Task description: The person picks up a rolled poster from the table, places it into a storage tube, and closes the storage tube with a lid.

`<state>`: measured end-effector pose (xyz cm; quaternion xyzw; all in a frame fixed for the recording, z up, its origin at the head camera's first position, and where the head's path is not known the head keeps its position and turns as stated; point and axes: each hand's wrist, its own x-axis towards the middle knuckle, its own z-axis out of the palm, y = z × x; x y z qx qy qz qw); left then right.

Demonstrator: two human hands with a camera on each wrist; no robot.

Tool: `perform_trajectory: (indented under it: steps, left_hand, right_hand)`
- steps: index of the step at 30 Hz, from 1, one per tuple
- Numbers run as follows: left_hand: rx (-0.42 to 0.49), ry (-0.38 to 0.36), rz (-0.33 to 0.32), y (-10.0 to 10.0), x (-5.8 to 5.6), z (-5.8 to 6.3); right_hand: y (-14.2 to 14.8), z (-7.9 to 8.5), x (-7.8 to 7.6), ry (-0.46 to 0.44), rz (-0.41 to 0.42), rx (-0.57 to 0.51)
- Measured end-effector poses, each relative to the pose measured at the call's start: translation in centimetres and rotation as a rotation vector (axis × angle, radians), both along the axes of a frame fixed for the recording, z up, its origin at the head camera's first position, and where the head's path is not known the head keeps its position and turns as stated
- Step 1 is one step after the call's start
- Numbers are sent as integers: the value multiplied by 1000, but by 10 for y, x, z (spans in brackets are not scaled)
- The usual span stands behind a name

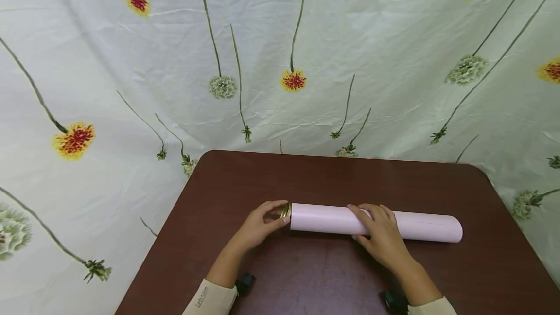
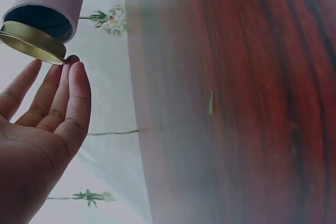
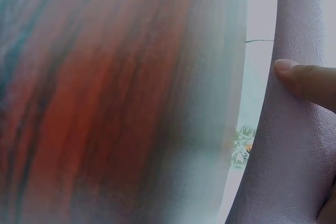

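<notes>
A long pale pink cardboard tube lies sideways across the table, its right end rounded at the edge. My right hand grips it around the middle, with the thumb on the near side. At the tube's left end my left hand pinches a gold metal lid by its rim between fingers and thumb. In the left wrist view the lid sits tilted at the tube's mouth, and the dark inside shows above it. The right wrist view shows the thumb pressed on the tube's textured surface; the other fingers are mostly hidden.
The dark reddish-brown table has rounded far corners. Behind it and along its left side hangs a pale cloth printed with flowers. Black wrist cameras are worn at both wrists, below the light sleeves.
</notes>
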<state>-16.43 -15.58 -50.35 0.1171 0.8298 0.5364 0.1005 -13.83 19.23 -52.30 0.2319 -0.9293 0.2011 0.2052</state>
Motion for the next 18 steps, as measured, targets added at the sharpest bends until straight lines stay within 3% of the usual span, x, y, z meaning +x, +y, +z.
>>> perform_trajectory:
  steps: [12,18]
  left_hand:
    - [49,-24,-16,5,-1,-1]
    - [208,-109,-26,10,-2,-7]
  right_hand:
    - [-3,2,1,18,1,-25]
    - [-7,2,1,34,4,-37]
